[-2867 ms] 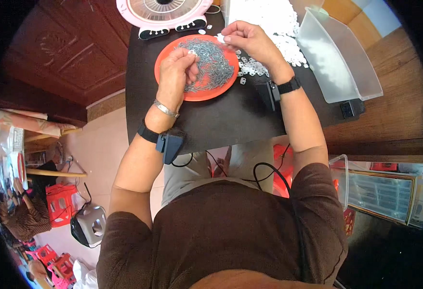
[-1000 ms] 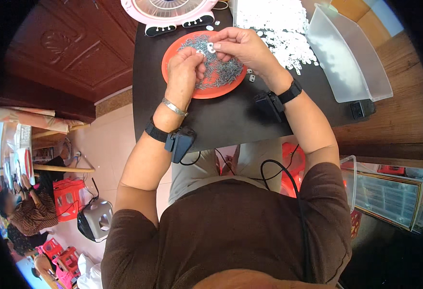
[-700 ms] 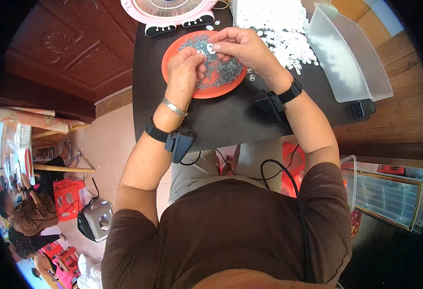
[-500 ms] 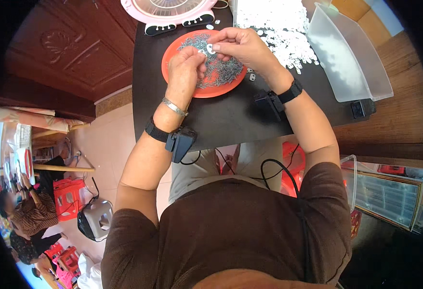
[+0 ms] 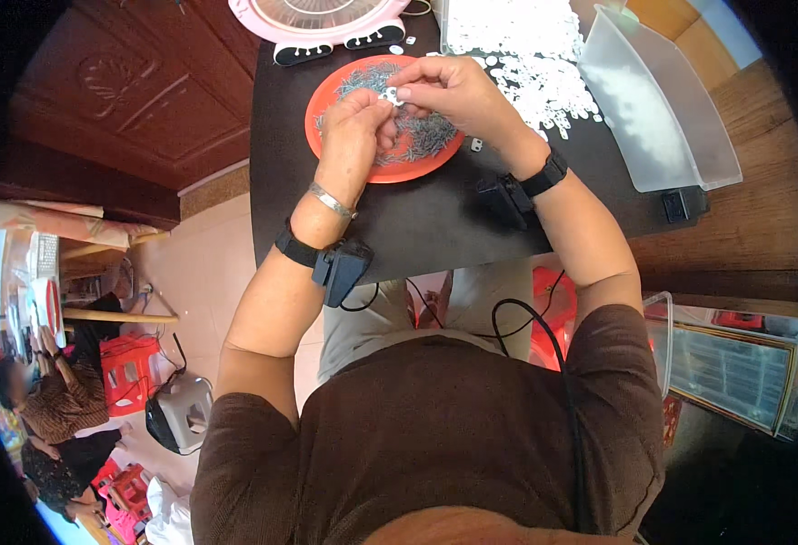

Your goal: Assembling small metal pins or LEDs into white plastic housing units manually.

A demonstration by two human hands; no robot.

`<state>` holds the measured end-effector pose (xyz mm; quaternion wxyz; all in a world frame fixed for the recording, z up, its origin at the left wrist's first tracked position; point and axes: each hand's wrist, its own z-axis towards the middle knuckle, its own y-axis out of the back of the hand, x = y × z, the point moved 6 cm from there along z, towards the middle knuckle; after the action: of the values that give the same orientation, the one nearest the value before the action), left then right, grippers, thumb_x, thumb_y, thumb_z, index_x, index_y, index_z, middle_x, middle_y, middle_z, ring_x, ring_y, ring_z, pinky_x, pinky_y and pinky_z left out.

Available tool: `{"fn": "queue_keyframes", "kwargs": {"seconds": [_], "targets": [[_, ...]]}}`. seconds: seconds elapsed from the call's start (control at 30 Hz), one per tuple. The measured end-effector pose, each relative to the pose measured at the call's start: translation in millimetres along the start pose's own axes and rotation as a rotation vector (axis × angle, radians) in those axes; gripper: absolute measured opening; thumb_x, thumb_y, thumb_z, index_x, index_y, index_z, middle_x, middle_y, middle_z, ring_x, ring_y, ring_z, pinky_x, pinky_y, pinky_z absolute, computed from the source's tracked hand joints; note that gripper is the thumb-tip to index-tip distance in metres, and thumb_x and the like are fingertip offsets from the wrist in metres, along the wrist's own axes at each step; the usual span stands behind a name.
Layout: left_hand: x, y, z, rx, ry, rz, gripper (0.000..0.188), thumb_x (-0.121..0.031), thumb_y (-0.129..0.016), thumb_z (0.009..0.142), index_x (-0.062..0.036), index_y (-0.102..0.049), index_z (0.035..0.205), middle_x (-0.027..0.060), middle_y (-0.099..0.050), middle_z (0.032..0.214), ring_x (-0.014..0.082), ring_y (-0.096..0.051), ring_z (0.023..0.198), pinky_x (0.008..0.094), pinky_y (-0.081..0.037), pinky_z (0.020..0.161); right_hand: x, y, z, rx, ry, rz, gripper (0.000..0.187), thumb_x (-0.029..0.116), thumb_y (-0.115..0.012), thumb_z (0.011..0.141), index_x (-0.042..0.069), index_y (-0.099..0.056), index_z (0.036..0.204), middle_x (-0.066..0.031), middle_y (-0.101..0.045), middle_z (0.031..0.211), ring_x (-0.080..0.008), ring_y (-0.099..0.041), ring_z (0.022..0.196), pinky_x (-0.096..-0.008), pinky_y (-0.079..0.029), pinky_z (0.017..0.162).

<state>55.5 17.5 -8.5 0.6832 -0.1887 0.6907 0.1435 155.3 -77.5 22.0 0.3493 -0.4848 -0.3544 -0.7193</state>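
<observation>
Above an orange-red plate (image 5: 426, 170), my two hands meet with the fingertips nearly touching. A small white plastic piece with holes (image 5: 391, 94) shows between them. My left hand (image 5: 354, 125) pinches it from the left with thumb and forefinger, its other fingers curled. From the right, the thumb and forefinger of my right hand (image 5: 461, 93) close on it as well. Whether this is one piece or two pressed together I cannot tell. Small grey screws (image 5: 431, 136) lie heaped on the plate beneath, partly hidden by both hands.
Many small white pieces (image 5: 544, 95) are spread on the dark table (image 5: 408, 227) at the back right. Beside them stands a translucent plastic bin (image 5: 640, 118). A pink fan (image 5: 326, 23) stands at the back left. Other people sit at far left, near a red stool (image 5: 131, 372).
My fingertips have come closer together. The white pieces held apart, one in each hand, now meet between them. The plate and table things stay put.
</observation>
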Motion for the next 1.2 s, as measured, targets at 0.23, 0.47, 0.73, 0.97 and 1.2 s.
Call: {"fn": "queue_keyframes", "kwargs": {"seconds": [0.23, 0.47, 0.73, 0.97, 1.2], "targets": [[-1, -4, -3, 0.024, 0.041, -0.050, 0.016, -0.015, -0.047, 0.089, -0.0057, -0.056, 0.079, 0.0006, -0.056, 0.062, 0.0078, -0.050, 0.053, 0.0198, -0.038, 0.049, 5, -1, -1, 0.000, 0.045, -0.068, 0.016, 0.008, -0.061, 0.083, -0.001, -0.065, 0.096, -0.0039, -0.065, 0.081, -0.0083, -0.059, 0.071, -0.0206, -0.048, 0.066], [0, -6, -2, 0.071, 0.047, -0.075, 0.020, -0.016, -0.044, 0.090, -0.0040, -0.057, 0.081, 0.0031, -0.058, 0.064, 0.0100, -0.054, 0.052, 0.0200, -0.039, 0.049, 20, -4, -4, -0.040, 0.219, -0.295, 0.016, 0.008, -0.063, 0.079, -0.001, -0.067, 0.091, -0.0086, -0.067, 0.080, -0.0117, -0.062, 0.072, -0.0237, -0.049, 0.067], [-1, -1, -2, 0.003, -0.032, -0.236, 0.022, -0.013, -0.042, 0.088, -0.0004, -0.058, 0.080, 0.0064, -0.060, 0.063, 0.0105, -0.053, 0.048, 0.0199, -0.039, 0.042, 30, -15, -9, -0.070, 0.216, -0.407, 0.021, 0.013, -0.066, 0.076, 0.002, -0.066, 0.094, -0.0106, -0.066, 0.077, -0.0150, -0.063, 0.067, -0.0255, -0.050, 0.063], [-5, -8, -8, 0.047, -0.031, -0.211, 0.021, -0.017, -0.044, 0.089, -0.0018, -0.058, 0.084, 0.0057, -0.060, 0.070, 0.0128, -0.054, 0.055, 0.0225, -0.044, 0.051, 40, -28, -15, -0.107, 0.506, -0.709, 0.031, 0.011, -0.068, 0.072, 0.004, -0.063, 0.102, -0.0112, -0.066, 0.083, -0.0211, -0.064, 0.069, -0.0285, -0.052, 0.063], [-3, -4, -1, 0.009, -0.042, -0.415, 0.023, -0.014, -0.042, 0.087, 0.0015, -0.059, 0.081, 0.0093, -0.060, 0.063, 0.0140, -0.055, 0.051, 0.0216, -0.043, 0.048, 42, -29, -17, -0.092, 0.543, -0.732, 0.036, 0.007, -0.065, 0.071, 0.006, -0.061, 0.107, -0.0116, -0.065, 0.089, -0.0268, -0.063, 0.072, -0.0306, -0.051, 0.065]]}}
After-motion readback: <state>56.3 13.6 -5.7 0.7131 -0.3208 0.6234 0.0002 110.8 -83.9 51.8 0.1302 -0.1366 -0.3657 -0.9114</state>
